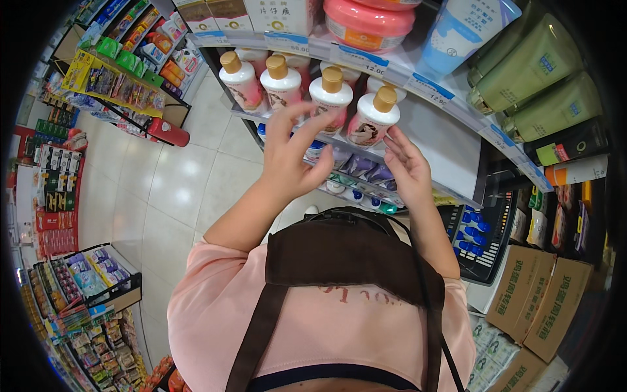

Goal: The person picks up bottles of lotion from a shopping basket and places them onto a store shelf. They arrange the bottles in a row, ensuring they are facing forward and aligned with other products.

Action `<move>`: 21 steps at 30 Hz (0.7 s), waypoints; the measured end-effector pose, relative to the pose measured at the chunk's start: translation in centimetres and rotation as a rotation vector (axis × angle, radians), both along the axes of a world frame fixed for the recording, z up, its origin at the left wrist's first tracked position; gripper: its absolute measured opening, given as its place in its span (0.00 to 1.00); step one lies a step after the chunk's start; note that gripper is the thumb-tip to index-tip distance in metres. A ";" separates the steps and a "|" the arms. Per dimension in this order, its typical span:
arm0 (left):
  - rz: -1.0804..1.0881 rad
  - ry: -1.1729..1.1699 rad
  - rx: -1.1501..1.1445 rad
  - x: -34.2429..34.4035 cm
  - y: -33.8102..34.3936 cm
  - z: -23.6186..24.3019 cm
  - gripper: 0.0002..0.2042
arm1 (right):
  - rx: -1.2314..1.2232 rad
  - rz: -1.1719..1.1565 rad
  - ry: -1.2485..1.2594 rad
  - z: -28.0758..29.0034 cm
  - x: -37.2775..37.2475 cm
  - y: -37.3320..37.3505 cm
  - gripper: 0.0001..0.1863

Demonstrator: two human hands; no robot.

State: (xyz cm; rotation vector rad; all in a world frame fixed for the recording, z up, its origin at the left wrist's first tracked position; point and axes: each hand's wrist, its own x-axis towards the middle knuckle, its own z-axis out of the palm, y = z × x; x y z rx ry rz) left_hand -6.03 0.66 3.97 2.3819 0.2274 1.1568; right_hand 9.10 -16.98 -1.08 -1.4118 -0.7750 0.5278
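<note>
A front row of white and pink bottles with gold caps stands on a shelf (447, 145); more like them are behind. My left hand (292, 153) is raised with fingers spread in front of the third bottle from the left (332, 93); whether its fingertips touch that bottle I cannot tell. At the right end of the row stands another bottle (373, 119), slightly tilted in view. Beside its lower right side is my right hand (408, 163), fingers extended and fingertips at the bottle's edge, not wrapped around it.
Above the bottles, a shelf holds pink jars (369, 25), a blue and white tube (465, 32) and green tubes (532, 65). Purple packs (366, 168) sit on a lower shelf. Cardboard boxes (542, 294) and a black crate (480, 245) are at right. A red cylinder (168, 132) stands across the aisle.
</note>
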 end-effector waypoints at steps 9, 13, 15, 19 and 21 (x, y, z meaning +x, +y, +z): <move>0.119 0.155 0.223 1.6 0.6 0.6 0.30 | -0.080 -0.016 0.050 -0.8 0.1 0.5 0.30; 0.109 0.157 0.222 1.7 0.8 0.4 0.31 | -0.073 -0.009 0.058 -1.0 0.2 0.5 0.31; 0.114 0.148 0.215 1.7 0.8 0.4 0.32 | -0.063 -0.008 0.069 -0.9 0.1 0.5 0.31; 0.106 0.134 0.211 1.8 0.9 0.4 0.32 | -0.058 0.002 0.076 -1.1 0.2 0.5 0.31; 0.092 0.159 0.217 1.7 0.9 0.3 0.32 | -0.051 0.003 0.075 -1.2 0.2 0.5 0.31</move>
